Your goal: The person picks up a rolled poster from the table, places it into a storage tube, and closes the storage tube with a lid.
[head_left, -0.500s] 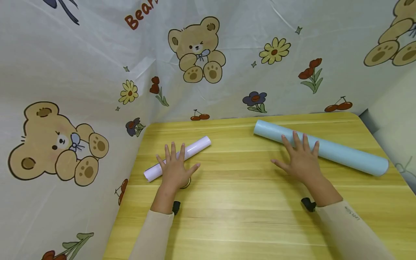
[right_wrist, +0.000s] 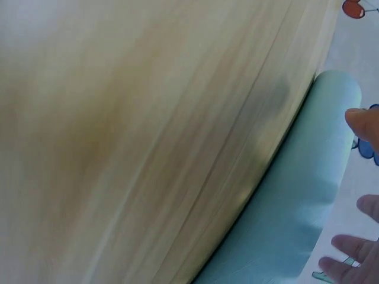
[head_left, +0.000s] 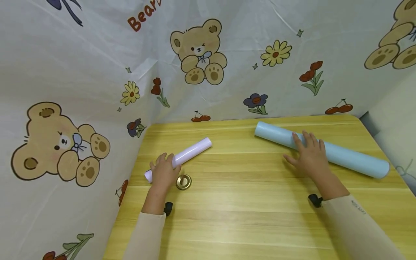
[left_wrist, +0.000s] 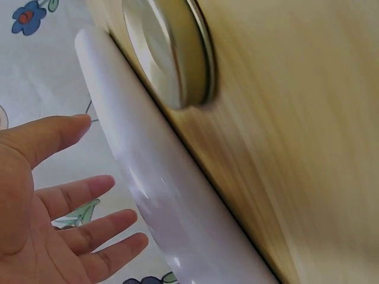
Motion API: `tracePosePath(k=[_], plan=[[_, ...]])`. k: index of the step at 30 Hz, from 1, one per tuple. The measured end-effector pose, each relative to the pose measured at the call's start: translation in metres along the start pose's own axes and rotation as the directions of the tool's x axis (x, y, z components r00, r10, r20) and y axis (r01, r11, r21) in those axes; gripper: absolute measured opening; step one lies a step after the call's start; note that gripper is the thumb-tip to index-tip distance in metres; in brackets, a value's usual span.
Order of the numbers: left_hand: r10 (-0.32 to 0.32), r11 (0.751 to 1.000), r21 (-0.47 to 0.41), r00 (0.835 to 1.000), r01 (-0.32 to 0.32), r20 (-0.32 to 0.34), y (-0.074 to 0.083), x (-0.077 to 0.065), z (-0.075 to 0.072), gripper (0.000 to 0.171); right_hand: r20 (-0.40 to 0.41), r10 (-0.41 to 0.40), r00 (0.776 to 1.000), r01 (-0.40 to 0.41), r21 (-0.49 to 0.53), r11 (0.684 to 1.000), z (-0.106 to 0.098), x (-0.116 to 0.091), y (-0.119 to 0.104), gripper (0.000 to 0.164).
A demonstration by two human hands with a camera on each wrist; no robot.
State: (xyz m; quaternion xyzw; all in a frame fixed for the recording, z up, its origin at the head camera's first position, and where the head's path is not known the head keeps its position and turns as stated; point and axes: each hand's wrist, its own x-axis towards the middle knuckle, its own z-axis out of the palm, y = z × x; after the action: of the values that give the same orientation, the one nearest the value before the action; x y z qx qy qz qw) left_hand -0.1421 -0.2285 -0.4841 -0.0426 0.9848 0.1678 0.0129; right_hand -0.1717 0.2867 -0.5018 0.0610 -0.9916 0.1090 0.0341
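My left hand [head_left: 163,173] hovers over the lower left part of a thin, glossy pale lilac roll [head_left: 193,150]. In the left wrist view its fingers [left_wrist: 89,231] are slightly bent and stand apart from the roll. My right hand [head_left: 312,159] is above the near side of a longer, thicker light blue roll [head_left: 354,159]. The right wrist view catches only some of its fingertips [right_wrist: 349,245], loosely bent beside the blue roll, with a gap visible. Just right of the left hand lies a small round gold-coloured object [head_left: 183,182] with a ringed rim.
Both rolls lie slantwise on a wood-grain table [head_left: 240,216]. A white cloth [head_left: 234,29] printed with bears and flowers hangs behind the table and along its left side. Black wrist pieces [head_left: 315,200] show under both forearms.
Both hands had spread, straight fingers before; now the fingers bend loosely. The left hand has shifted left and down, uncovering the gold-coloured object. The right hand has moved a little right.
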Motion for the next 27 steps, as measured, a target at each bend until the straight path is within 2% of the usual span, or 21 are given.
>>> tracePosePath(k=[6,13,21,27], plan=[[0.009,1.0,-0.021,1.0,-0.009,0.005,-0.011,-0.002,-0.002,0.059,-0.001,-0.023,1.0,0.023,-0.027,0.999,0.0,0.006,0.011,0.097],[0.054,0.999,0.002,0.998,-0.054,0.032,-0.021,-0.001,-0.002,0.057,0.019,0.015,1.0,-0.015,0.002,1.0,0.003,0.013,0.022,0.101],[0.065,0.996,0.048,0.996,-0.068,0.06,-0.027,0.001,-0.003,0.058,0.046,0.013,0.999,-0.015,0.044,0.999,0.002,0.021,0.033,0.094],[0.059,0.997,0.042,0.996,-0.062,0.059,-0.032,0.004,-0.003,0.061,0.096,0.0,0.995,0.001,-0.013,1.0,0.011,0.026,0.041,0.086]])
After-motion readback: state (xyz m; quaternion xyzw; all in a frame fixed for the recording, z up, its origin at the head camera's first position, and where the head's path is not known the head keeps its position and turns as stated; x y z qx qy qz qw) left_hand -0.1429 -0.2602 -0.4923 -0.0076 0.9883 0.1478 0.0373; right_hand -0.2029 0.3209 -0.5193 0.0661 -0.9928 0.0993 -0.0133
